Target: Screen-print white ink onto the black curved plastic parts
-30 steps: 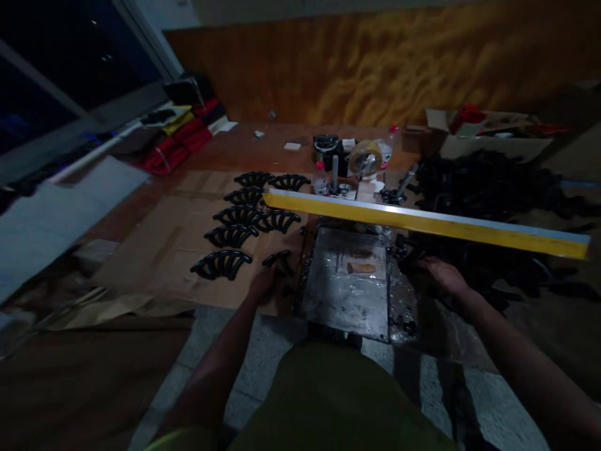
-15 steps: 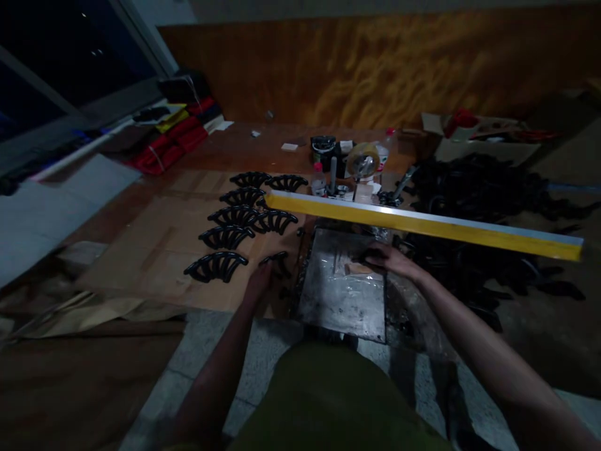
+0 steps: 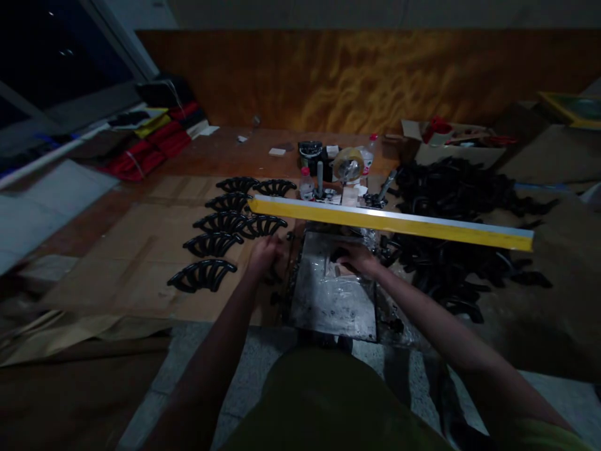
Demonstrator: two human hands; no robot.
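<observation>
My right hand point(image 3: 360, 258) is closed on a small black curved piece point(image 3: 338, 255), over a pale block on the metal plate point(image 3: 333, 307). To the left of the plate, my left hand point(image 3: 265, 254) has its fingers curled; blur and shadow hide what is in them. A dark piece point(image 3: 273, 275) shows just below that hand. Several black ribbed, fan-shaped parts point(image 3: 203, 275) lie in two columns on cardboard, the closest one right beyond my left fingers. A yellow bar point(image 3: 389, 220) with a pale top crosses above the plate's far side.
A heap of loose black pieces point(image 3: 451, 188) covers the right side. Behind the bar stand a tape roll point(image 3: 348, 164), a bottle point(image 3: 307, 185) and a black tub point(image 3: 310, 152). Red folded cloth point(image 3: 136, 160) lies at far left; an open carton point(image 3: 462, 153) sits at back right.
My left hand has moved forward, toward the fan-shaped parts; the black curved part seen at its fingers is now mostly hidden. My right hand stays over the plate with its black piece. The view has shifted slightly.
</observation>
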